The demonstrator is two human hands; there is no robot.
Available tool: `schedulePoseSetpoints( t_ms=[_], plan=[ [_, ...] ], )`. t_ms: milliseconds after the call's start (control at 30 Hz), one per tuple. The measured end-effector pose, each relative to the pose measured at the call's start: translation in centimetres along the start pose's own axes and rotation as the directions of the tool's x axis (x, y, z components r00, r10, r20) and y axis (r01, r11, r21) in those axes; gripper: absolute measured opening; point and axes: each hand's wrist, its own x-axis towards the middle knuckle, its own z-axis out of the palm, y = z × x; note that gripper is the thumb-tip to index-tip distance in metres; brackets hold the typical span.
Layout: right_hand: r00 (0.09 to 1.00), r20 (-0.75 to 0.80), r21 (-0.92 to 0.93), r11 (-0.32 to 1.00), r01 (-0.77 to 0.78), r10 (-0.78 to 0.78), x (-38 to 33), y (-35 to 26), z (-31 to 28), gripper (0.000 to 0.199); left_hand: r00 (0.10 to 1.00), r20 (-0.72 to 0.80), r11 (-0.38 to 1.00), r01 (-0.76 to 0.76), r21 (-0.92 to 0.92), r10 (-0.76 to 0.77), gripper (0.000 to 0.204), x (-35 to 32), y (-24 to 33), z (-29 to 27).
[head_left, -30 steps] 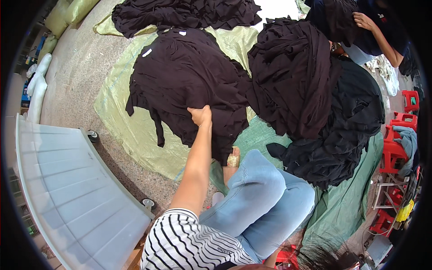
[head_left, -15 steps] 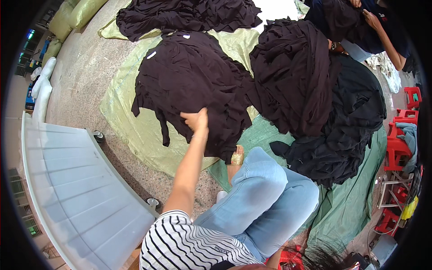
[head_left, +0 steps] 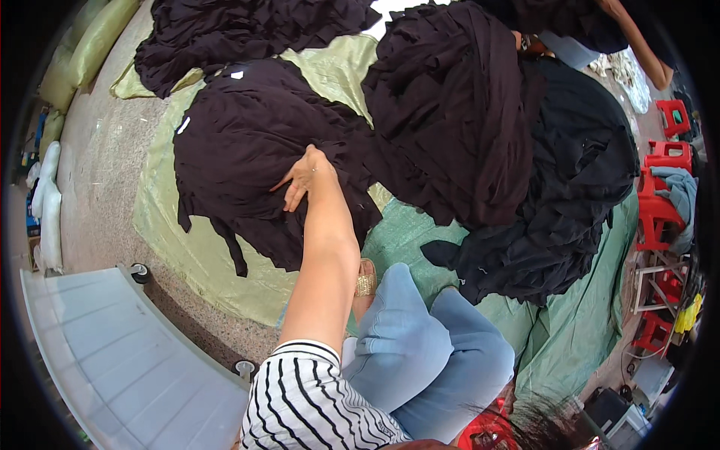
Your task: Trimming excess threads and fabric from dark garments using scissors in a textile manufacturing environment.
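Note:
My left hand (head_left: 304, 178) reaches forward onto a wide, low pile of dark brown-black fabric pieces (head_left: 240, 142). Its wrist is bent, and the fingers are stretched apart over the cloth, gripping nothing that I can see. Whether the fingertips press into the fabric is hard to make out. Two small white tags (head_left: 237, 75) show at the pile's far side. Under the pile lies a pale yellow-green woven sheet (head_left: 169, 232). My right hand is out of view.
More dark heaps surround it: one at the back (head_left: 247, 34), a tall one (head_left: 450, 112) and a black one (head_left: 577, 172) at right. A white wheeled bin (head_left: 135, 360) stands at left. Red stools (head_left: 658, 225) line the right. Another person's arm (head_left: 637, 41) shows at the upper right.
My left arm has stretched farther forward over the pile, and the fingers have spread from a more curled shape. The view has shifted, so the heaps sit farther left in the picture.

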Motion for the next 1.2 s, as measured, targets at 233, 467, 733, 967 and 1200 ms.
schedulePoseSetpoints(
  t_ms=[233,467,733,967,1200],
  plan=[
    [0.998,0.053,0.064,0.998,-0.024,0.021,-1.9,1.4,1.1,0.036,0.994,-0.095,0.982,-0.035,0.187,0.054,0.063,3.3,-1.8,-0.5],
    [0.994,0.080,0.161,0.985,0.062,-0.076,-2.9,3.4,1.4,0.036,0.668,0.515,0.797,-0.203,-0.569,0.537,0.059,13.2,-6.1,-12.2],
    [0.987,0.045,0.248,0.959,0.138,-0.154,-6.1,5.8,1.3,0.037,0.172,0.833,0.791,0.262,-0.553,0.525,0.032,15.4,2.8,-27.1],
    [0.991,0.070,0.410,0.909,0.078,-0.117,-8.2,8.1,1.5,0.046,0.253,0.516,0.438,0.307,-0.845,0.818,0.046,11.9,8.7,-40.6],
    [0.998,0.062,0.064,0.998,-0.028,0.024,-6.6,7.9,1.4,0.041,-0.233,0.246,0.332,0.490,-0.806,0.941,0.036,7.0,8.1,-51.9]
  ],
)
